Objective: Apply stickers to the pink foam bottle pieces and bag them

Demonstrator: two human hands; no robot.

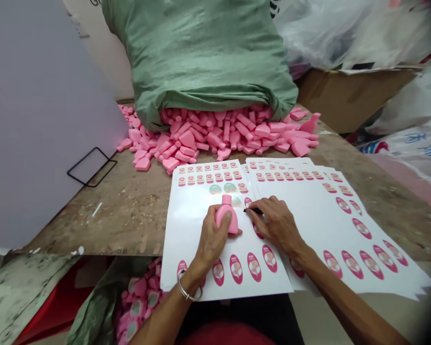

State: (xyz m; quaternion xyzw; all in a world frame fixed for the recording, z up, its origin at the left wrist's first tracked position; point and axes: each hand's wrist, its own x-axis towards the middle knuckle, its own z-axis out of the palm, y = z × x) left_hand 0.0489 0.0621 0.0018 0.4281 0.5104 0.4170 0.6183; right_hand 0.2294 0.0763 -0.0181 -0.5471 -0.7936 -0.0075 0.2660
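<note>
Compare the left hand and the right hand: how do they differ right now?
The left hand grips a pink bottle, while the right hand pinches a small black object. The left hand has a silver bangle at its wrist; the right shows none. Both hands are over white label sheets.

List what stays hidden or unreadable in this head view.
Head view:
- black implement: mostly covered by the fingers of the right hand, so its kind is unclear.
- pink bottle: part covered by the left hand.
- oval labels: printing too small to read.
- pile of labelled bottles: cut off by the tabletop and the lower frame edge.
- green sack: top cut off by the upper frame edge.
</note>
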